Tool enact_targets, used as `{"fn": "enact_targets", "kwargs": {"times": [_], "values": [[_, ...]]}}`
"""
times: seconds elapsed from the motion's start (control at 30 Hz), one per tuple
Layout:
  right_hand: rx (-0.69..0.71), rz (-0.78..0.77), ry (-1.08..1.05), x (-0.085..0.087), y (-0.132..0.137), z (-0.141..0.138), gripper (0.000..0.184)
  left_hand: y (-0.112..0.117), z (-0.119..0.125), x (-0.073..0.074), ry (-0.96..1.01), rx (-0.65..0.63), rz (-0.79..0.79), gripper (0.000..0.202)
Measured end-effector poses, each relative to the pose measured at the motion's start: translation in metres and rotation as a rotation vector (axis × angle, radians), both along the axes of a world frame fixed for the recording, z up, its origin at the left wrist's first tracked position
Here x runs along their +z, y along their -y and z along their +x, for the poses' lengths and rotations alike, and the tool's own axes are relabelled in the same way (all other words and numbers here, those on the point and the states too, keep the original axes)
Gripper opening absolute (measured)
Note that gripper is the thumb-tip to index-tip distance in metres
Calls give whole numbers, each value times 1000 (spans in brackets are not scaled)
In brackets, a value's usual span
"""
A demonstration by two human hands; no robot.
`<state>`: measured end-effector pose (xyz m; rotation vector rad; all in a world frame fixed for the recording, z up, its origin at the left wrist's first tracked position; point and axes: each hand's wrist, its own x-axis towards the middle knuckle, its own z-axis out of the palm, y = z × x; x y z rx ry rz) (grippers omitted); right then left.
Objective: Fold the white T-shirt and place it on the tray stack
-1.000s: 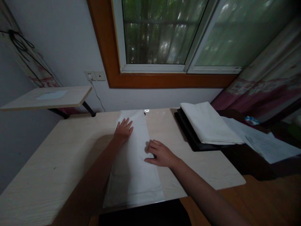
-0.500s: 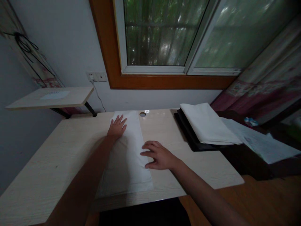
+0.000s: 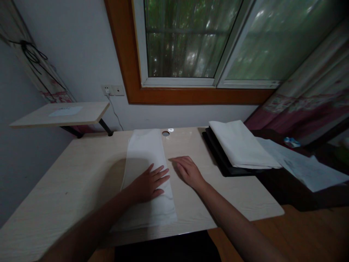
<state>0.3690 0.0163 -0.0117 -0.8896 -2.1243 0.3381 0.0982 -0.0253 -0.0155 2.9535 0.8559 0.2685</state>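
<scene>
A long, white folded cloth (image 3: 144,145) lies lengthwise on the pale wood-grain desk (image 3: 89,160). My left hand (image 3: 149,183) rests palm down across the cloth's middle, its fingers apart and reaching toward the right edge. Just right of that edge is my right hand (image 3: 189,173), with nothing visible in it. Its fingers stretch left, close together, and the thumb lies a little below them. Whether its fingertips touch the desk I cannot tell. The left forearm hides part of the cloth's lower left side.
At the right stands a stack of folded white fabric (image 3: 242,145) on a black flat item (image 3: 215,153). A thin white sheet (image 3: 305,163) lies beyond it. A raised shelf (image 3: 89,111) is at back left, and a cable hole (image 3: 165,133) sits near the rear edge.
My left hand has slid from the cloth's far end toward me and to the right. My right hand has moved slightly right, off the cloth's edge, its fingers drawn closer together.
</scene>
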Motion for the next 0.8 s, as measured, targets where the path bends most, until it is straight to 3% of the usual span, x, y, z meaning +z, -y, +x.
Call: {"fn": "enact_targets", "kwargs": {"times": [0.23, 0.4, 0.57, 0.67, 0.8], "values": [[169, 67, 297, -13, -3, -3, 63, 39, 8, 15, 31, -214, -125, 60], [136, 57, 339, -18, -4, -3, 57, 51, 11, 26, 57, -319, -261, 49], [130, 30, 338, -17, -3, -3, 55, 57, 14, 32, 180, -342, -511, 40], [131, 22, 336, -19, -3, -3, 55, 45, 6, 29, 322, -231, -581, 33], [123, 23, 350, -24, -5, -2, 54, 4, -21, 18, 382, 166, -334, 40]]}}
